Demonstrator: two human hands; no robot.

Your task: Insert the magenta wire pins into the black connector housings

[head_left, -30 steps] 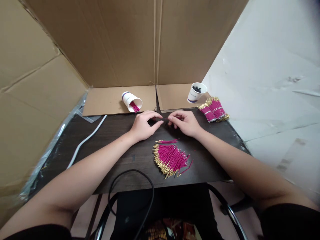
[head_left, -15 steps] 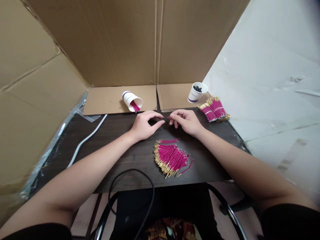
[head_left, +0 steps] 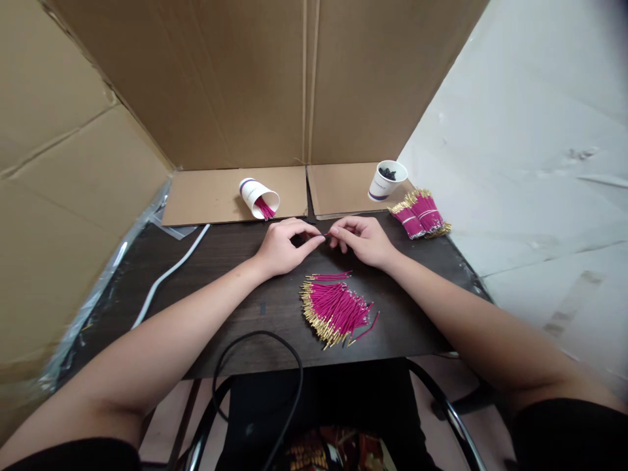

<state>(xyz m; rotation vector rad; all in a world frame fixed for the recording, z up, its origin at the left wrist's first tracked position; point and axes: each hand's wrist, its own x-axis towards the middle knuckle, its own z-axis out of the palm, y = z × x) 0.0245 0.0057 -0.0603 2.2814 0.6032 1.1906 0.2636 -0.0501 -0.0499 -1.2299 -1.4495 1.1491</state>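
Note:
Above the middle of the dark table, my left hand (head_left: 287,245) and my right hand (head_left: 364,239) meet fingertip to fingertip. Thumb and forefinger of my right hand pinch a short magenta wire (head_left: 328,234), mostly hidden by the fingers. My left hand's thumb and forefinger are closed at its other end, where something small and dark shows; I cannot make out what it is. Below the hands lies a fanned pile of magenta wires (head_left: 338,304) with gold-coloured ends toward the left and front. Several similar wires (head_left: 328,277) lie in a row just above the pile.
A paper cup (head_left: 252,193) lies tipped, magenta wires inside. An upright paper cup (head_left: 385,186) holds small black pieces. Tied wire bundles (head_left: 422,216) lie at the table's right edge. A black cable (head_left: 260,332) loops over the front edge; a white cable (head_left: 169,271) runs left.
My left thumb and forefinger have closed together around the wire's end. My right fingertips have shifted slightly left, narrowing the gap between the hands.

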